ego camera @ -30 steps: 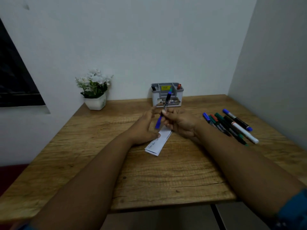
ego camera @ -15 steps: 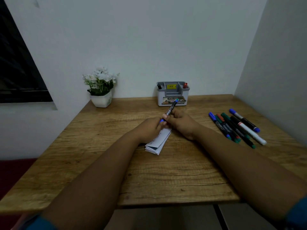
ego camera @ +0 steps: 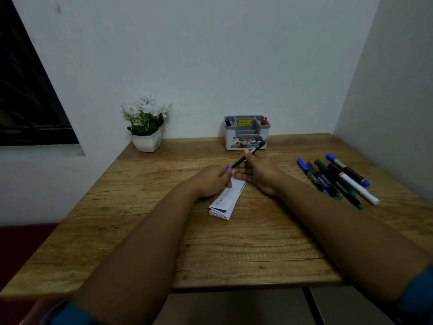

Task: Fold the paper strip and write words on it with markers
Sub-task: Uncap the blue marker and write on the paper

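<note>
Paper strip [ego camera: 226, 200] folded, frame centre; right hand [ego camera: 259, 174] grips blue marker [ego camera: 249, 154], left hand [ego camera: 214, 181] seemingly pinching cap. Next: uncap, write.

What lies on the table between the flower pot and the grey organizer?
Nothing: in the head view, only bare wooden table runs between the white flower pot and the grey organizer.

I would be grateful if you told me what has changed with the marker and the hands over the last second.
The left hand has closed in and now pinches the blue cap at the tip of the marker, which the right hand has lowered toward the folded paper strip. The strip, the spare markers and the organiser stayed put.
</note>
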